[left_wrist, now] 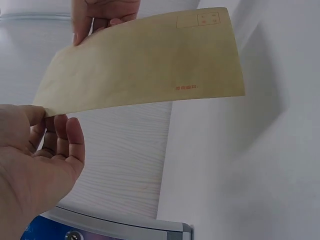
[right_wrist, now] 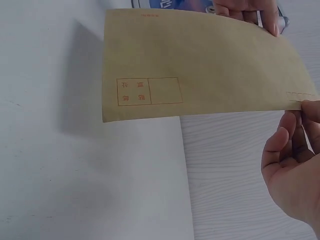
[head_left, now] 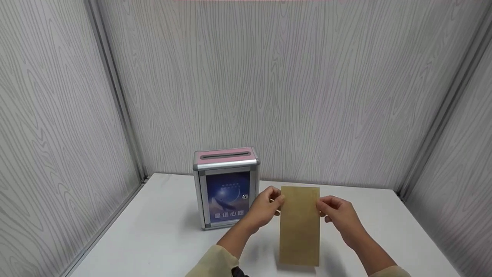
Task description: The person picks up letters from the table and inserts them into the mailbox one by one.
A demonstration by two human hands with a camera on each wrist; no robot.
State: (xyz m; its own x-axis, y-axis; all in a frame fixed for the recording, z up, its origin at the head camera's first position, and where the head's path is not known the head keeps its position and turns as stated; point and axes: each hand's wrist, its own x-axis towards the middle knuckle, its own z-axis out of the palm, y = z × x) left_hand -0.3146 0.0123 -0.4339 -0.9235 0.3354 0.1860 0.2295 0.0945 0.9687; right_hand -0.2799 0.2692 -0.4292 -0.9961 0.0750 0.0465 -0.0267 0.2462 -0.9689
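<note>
A tan paper envelope (head_left: 300, 227) hangs upright above the white table, held by both hands near its upper end. My left hand (head_left: 264, 207) pinches its left edge between thumb and fingers. At the opposite edge, my right hand (head_left: 340, 215) grips it the same way. Red printed boxes and small red characters show on the envelope (right_wrist: 210, 65) in the right wrist view. The left wrist view shows the envelope (left_wrist: 145, 65) slightly bowed, its lower end over the table. Behind and left of the hands stands a metal-framed box (head_left: 227, 188) with a slot in its pink top.
The box's front has a blue picture panel (head_left: 226, 200) and a small lock (head_left: 245, 196). A white table (head_left: 161, 231) carries it. Wood-grain panels rise behind the table (head_left: 269, 96) and on both sides.
</note>
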